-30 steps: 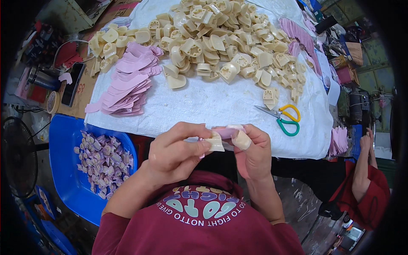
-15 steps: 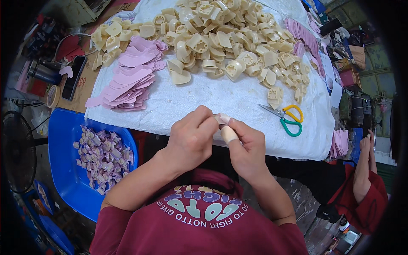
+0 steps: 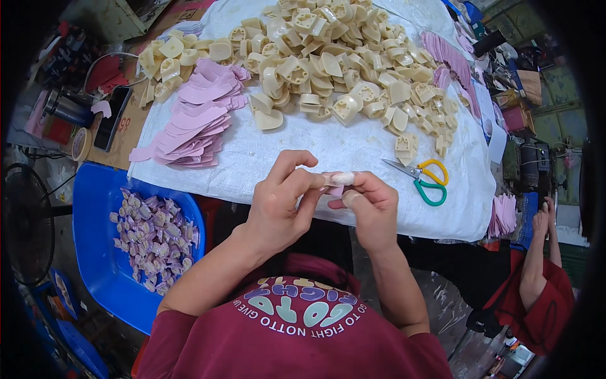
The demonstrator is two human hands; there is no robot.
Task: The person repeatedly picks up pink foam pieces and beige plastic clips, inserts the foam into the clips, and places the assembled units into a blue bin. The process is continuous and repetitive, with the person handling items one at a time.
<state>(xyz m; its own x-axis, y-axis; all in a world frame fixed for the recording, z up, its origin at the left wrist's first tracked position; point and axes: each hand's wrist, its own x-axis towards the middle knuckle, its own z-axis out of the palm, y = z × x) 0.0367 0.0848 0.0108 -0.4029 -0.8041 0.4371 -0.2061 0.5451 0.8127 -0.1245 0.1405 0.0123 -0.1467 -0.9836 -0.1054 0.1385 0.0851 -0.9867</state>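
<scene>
In front of my chest, at the table's near edge, both hands hold a small pink piece (image 3: 336, 189), largely covered by fingers; whether a beige block is inside it I cannot tell. My left hand (image 3: 278, 205) pinches its left end, index finger bent and raised. My right hand (image 3: 374, 205), with white wrapping on the index finger, grips the right end between thumb and fingers. Right of my hands lie scissors (image 3: 416, 179) with one yellow and one green handle. Beyond is a heap of beige plastic shoe-heel-like blocks (image 3: 334, 63). A fanned stack of pink cut pieces (image 3: 196, 120) lies left.
A white woven sheet (image 3: 284, 148) covers the table. At lower left, a blue tub (image 3: 95, 246) holds many pink-covered pieces (image 3: 154, 237). A phone (image 3: 113, 117) and a tape roll (image 3: 81, 144) lie far left. Another person's arm (image 3: 536, 252) is at right.
My left index finger has lifted from its curled position. My right hand has turned, and more of the pink piece shows between my hands. The view has shifted slightly.
</scene>
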